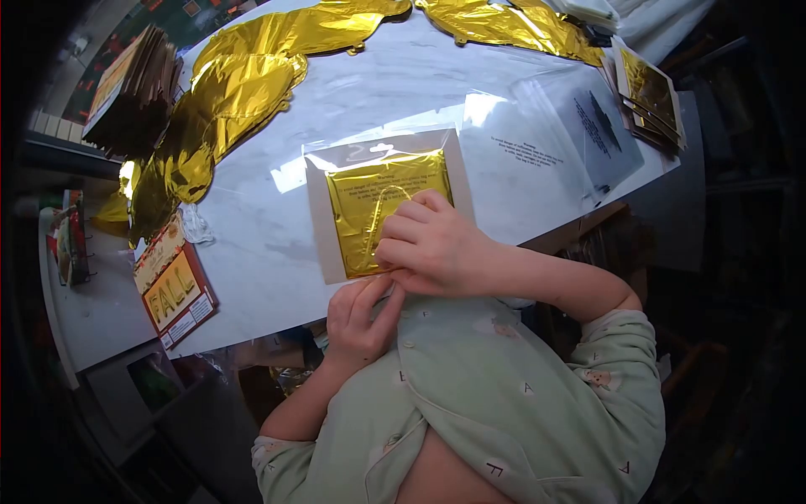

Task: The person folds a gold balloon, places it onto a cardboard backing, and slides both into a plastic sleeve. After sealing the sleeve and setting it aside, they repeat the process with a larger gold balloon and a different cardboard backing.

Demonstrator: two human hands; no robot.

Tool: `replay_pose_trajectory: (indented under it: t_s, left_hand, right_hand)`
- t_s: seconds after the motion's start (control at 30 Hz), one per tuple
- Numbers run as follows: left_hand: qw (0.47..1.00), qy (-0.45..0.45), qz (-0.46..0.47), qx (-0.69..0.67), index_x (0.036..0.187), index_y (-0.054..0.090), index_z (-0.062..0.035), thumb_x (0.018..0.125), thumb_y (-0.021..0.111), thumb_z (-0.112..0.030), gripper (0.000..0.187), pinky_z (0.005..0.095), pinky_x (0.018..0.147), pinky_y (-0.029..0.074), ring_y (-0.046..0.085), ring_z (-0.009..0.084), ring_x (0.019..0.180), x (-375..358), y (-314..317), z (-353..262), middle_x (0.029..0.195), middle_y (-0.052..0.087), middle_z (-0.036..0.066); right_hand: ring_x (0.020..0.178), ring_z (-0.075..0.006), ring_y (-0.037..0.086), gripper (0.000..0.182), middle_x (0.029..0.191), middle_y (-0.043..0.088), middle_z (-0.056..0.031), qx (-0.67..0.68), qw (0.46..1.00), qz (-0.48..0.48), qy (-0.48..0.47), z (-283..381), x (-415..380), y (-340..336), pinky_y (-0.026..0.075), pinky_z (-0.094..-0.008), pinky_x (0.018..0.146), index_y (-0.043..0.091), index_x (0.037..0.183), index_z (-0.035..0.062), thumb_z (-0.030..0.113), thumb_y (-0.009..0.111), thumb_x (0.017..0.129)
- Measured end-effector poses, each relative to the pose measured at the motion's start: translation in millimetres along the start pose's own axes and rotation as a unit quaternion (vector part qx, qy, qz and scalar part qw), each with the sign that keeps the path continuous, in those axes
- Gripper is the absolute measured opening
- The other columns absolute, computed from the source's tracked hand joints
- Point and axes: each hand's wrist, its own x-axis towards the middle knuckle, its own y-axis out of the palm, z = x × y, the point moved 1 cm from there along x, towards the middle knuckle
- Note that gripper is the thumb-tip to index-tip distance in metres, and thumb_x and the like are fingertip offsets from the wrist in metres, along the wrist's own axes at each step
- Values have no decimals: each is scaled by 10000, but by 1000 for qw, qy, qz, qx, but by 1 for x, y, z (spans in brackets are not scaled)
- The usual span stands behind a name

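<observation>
A clear plastic bag [319, 214] with a hang hole at its top lies on the table in front of me. Inside it are a folded gold foil balloon [353, 197] and a card backing. A thin pale bent strip, perhaps a straw, shows over the foil. My right hand [437, 244] rests over the bag's lower right part, fingers curled and pinching at the bottom edge. From below, my left hand [361, 323] meets it there, thumb and fingers pinched on the same edge. The fingertips touch and hide what lies between them.
Flat gold foil balloons [252, 92] line the table's far and left sides. Printed cards [130, 92] are stacked at far left; a "FALL" card [176, 290] lies near left. Clear plastic bags [579, 126] lie at right, beside more gold-faced cards [646, 92]. The white table [252, 277] ends before my body.
</observation>
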Motion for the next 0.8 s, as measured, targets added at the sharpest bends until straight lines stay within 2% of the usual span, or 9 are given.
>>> replay_pose_trajectory:
  t_s: [0.1, 0.2, 0.37, 0.7, 0.77, 0.8]
  left_hand:
    - [1000, 9, -2, 7, 1174, 792, -105, 808, 745, -29, 376, 406, 972, 530, 652, 250, 1156, -9, 0, 0, 1262, 684, 63]
    - [1000, 7, -9, 11, 1190, 794, -103, 821, 748, -38, 377, 413, 1013, 526, 646, 253, 1185, -12, 1, -1, 1280, 684, 61]
    - [1000, -8, -15, 25, 1191, 798, -100, 836, 755, -33, 364, 430, 1032, 525, 644, 249, 1189, -8, 0, -4, 1285, 686, 57]
    - [1000, -3, -3, 15, 1190, 798, -94, 841, 746, -26, 359, 413, 1002, 527, 647, 249, 1158, -3, -4, -3, 1279, 689, 48]
    - [1000, -6, -3, 10, 1206, 794, -105, 839, 745, -31, 378, 402, 986, 519, 649, 241, 1139, -1, -5, -3, 1273, 687, 39]
    - [1000, -5, -5, 12, 1206, 794, -105, 839, 745, -31, 378, 402, 986, 519, 649, 241, 1139, -1, -6, -3, 1273, 687, 39]
  right_hand:
    - [950, -231, 572, 297, 945, 540, -33, -12, 1000, 13, 24, 5, 3, -3, 428, -404, 893, 601, 944, 122, 207, 807, 747]
    - [957, -234, 577, 262, 951, 551, -38, -91, 994, 50, 18, 15, 5, -2, 432, -412, 902, 598, 928, 122, 215, 777, 761]
    - [972, -230, 586, 141, 954, 561, -38, -144, 987, 74, 10, 25, 7, 2, 436, -419, 920, 605, 912, 118, 189, 672, 811]
    - [991, -227, 593, 134, 961, 575, -36, -173, 982, 69, 22, 23, 6, 4, 439, -444, 938, 620, 898, 120, 202, 678, 810]
    - [1004, -236, 604, 162, 967, 590, -35, -159, 985, 70, 12, 19, 6, 6, 444, -457, 937, 639, 919, 124, 226, 710, 816]
    - [1009, -253, 613, 187, 972, 603, -45, -112, 990, 82, 37, 13, 10, -1, 457, -456, 925, 652, 934, 121, 238, 736, 814]
